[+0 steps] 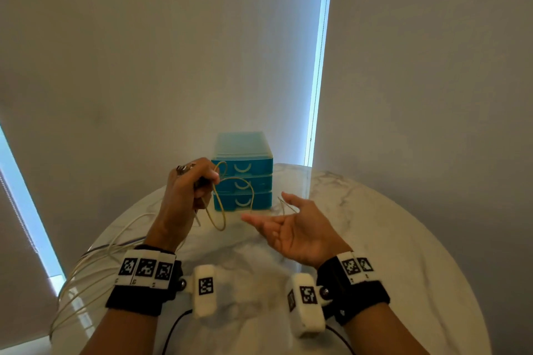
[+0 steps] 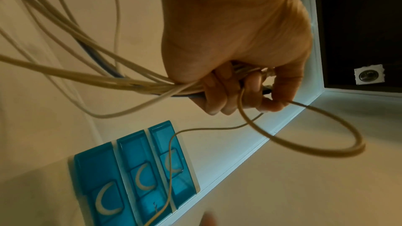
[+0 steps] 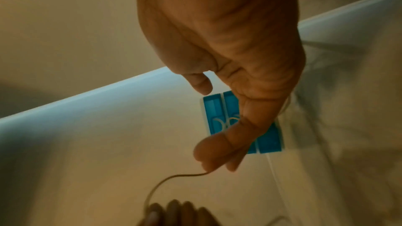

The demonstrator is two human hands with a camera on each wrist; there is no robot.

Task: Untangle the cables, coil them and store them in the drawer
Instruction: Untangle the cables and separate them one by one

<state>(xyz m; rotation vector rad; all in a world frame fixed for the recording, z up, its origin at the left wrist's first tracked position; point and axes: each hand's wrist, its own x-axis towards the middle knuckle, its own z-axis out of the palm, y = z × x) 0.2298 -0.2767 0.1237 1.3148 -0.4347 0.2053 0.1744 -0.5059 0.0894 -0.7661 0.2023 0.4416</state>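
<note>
My left hand [image 1: 199,184] is raised in front of the blue drawer unit [image 1: 243,181] and grips a bundle of cream cables [image 2: 87,68]; a blue-grey strand runs in it. One thick loop [image 2: 326,150] hangs from that fist. A thin cream cable [image 1: 251,196] arcs from it to my right hand [image 1: 277,220]. The right hand is palm up with straight fingers, and in the right wrist view the thin cable [image 3: 165,180] touches a fingertip [image 3: 208,162]. All three drawers [image 2: 130,169] are closed.
The round marble table [image 1: 375,225] holds the drawer unit at its far edge, against the wall. Long cable loops [image 1: 86,277] trail from my left hand over the table's left edge. Black leads [image 1: 173,328] run from the wrist cameras.
</note>
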